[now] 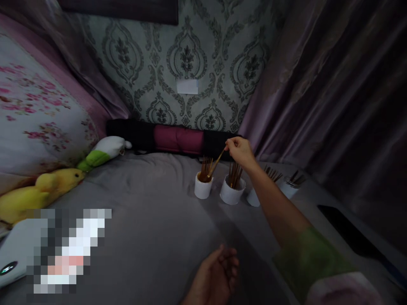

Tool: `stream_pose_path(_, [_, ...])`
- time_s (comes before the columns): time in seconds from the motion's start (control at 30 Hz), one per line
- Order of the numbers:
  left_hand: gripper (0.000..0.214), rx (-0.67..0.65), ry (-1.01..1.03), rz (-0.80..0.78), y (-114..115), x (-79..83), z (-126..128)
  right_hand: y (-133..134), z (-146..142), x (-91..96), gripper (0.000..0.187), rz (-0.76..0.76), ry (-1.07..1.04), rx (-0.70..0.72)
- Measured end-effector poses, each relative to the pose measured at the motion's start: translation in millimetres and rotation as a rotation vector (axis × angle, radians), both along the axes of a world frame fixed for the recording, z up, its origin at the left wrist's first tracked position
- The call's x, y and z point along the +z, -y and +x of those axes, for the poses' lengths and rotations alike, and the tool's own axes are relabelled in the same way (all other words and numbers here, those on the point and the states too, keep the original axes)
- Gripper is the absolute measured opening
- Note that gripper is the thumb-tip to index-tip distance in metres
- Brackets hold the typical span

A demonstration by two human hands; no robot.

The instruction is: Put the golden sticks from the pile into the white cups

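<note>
My right hand (241,150) reaches out over the bed with its fingers pinched on the upper end of a thin yellowish-brown stick (218,161). The stick slants down to the left, its lower end at the mouth of a small white cup (203,189) that holds several upright brown sticks (207,164). Just right of it stands a wider white cup (232,195), also with several brown sticks. Near the bottom edge rests my left hand (219,271), palm turned up and fingers loosely curled, with nothing visible in it.
Behind my right forearm are a third white cup (252,198) and a fourth container (290,189), both with sticks. A dark flat object (346,231) lies at right. Plush toys (59,186) line the left side. A black and maroon roll (178,139) lies along the wall.
</note>
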State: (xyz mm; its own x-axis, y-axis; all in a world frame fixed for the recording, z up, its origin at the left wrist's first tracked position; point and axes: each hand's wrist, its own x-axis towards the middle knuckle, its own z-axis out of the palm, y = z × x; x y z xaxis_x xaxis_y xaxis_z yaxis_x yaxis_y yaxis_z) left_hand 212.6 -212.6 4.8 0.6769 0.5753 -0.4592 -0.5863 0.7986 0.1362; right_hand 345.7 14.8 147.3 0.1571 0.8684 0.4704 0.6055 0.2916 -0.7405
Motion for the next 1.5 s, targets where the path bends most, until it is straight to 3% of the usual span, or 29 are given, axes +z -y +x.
stream_pose_path(0.27, [0.028,-0.006,0.051,-0.002,-3,-1.6,-1,3,-12,-20.7,0.023,0.023,0.111,0.023])
stream_pose_path(0.7, [0.026,-0.005,0.044,-0.026,-3,-4.6,0,17,-15,-41.3,0.024,-0.045,0.122,0.010])
stream_pose_path(1.5, [0.026,-0.004,0.045,0.011,-3,-5.6,0,14,-19,-78.7,0.018,-0.117,0.052,-0.024])
